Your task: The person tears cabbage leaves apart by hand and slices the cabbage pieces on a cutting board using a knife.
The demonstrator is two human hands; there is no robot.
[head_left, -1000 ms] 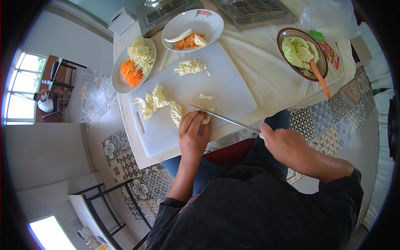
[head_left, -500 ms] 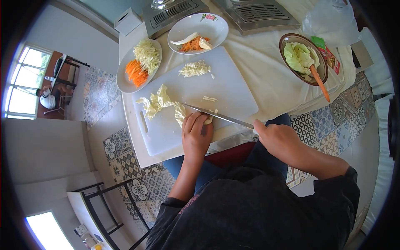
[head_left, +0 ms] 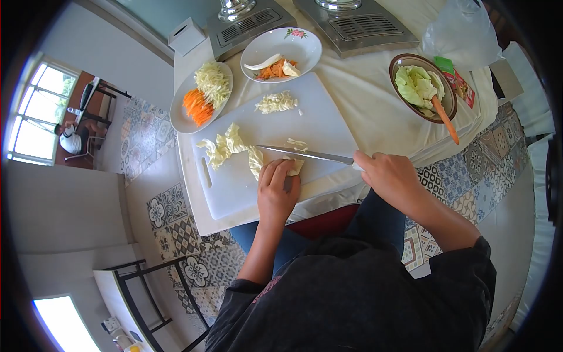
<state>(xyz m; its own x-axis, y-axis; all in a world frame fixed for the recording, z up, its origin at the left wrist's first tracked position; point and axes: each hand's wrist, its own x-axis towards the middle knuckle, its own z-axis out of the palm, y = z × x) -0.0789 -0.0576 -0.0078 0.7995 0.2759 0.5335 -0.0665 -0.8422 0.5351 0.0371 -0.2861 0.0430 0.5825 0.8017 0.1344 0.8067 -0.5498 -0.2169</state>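
My right hand (head_left: 387,179) is wrapped round the handle of a long kitchen knife (head_left: 311,154). Its blade points left over the white cutting board (head_left: 328,126), just beyond the fingertips of my left hand (head_left: 278,190). With curled fingers, my left hand presses a pale piece of cabbage (head_left: 296,168) onto the board near its front edge. Left of the blade tip lie loose cabbage leaves (head_left: 226,146). A few thin cabbage shreds (head_left: 297,144) rest just past the blade, and a small pile of chopped cabbage (head_left: 277,102) sits at the board's far side.
An oval plate (head_left: 178,117) holds shredded carrot and cabbage. Behind the board, a flowered plate (head_left: 311,50) carries carrot and cabbage bits. A brown-rimmed bowl (head_left: 394,70) with cabbage and a carrot stands right, beside packets (head_left: 462,88). Metal stoves (head_left: 358,26) line the back.
My right hand and the knife have shifted slightly away from me, the blade moving off my left fingers. My left hand stays on the cabbage. The whole view has tilted a little.
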